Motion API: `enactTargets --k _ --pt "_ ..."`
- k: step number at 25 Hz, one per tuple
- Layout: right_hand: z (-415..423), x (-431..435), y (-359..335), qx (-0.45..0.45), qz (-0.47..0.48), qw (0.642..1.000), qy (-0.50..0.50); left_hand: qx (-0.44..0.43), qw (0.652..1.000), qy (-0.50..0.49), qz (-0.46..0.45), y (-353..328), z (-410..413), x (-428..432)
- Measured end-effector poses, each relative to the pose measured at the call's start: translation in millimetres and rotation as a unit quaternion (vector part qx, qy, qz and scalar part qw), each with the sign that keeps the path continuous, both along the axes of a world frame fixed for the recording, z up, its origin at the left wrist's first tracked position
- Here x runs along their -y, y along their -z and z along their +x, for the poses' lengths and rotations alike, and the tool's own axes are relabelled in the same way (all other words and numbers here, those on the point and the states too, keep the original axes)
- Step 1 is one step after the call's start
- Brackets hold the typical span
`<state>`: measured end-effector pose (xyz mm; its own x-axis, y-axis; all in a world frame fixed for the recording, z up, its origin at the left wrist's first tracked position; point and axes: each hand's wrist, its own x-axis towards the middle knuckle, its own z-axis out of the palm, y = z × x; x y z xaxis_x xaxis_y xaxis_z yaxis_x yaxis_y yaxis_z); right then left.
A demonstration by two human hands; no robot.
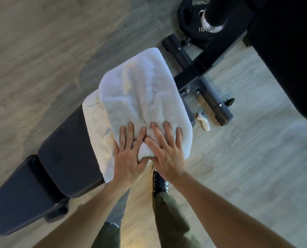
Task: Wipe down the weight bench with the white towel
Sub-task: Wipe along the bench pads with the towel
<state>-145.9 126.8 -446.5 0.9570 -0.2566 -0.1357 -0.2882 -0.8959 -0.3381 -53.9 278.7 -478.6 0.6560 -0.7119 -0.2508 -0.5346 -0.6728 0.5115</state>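
Observation:
The white towel (140, 97) lies folded across the dark padded weight bench (63, 158), which runs from lower left toward upper right. My left hand (129, 154) and my right hand (165, 149) press side by side on the towel's near edge. Fingers of both are spread flat on the cloth, and the thumbs pinch a bunched fold between them. The towel hides the bench pad beneath it; bare pad shows to the left.
The bench's black steel frame and foot bar (202, 83) stand to the right. A black weight plate (195, 20) on a bar end sits at top. A white controller (203, 120) lies on the wooden floor. My boot (159, 183) stands beside the bench.

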Motion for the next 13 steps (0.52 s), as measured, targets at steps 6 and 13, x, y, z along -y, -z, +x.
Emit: enactTargets --k 6,13 --pt "100.2 81.2 -15.5 0.03 -0.033 0.999 -0.023 -0.012 0.999 -0.051 -0.006 -14.9 91.4 81.2" --pt "92.7 73.3 -21.1 0.004 0.002 0.986 0.168 0.003 1.0 0.03 0.009 -27.4 109.8 115.1"
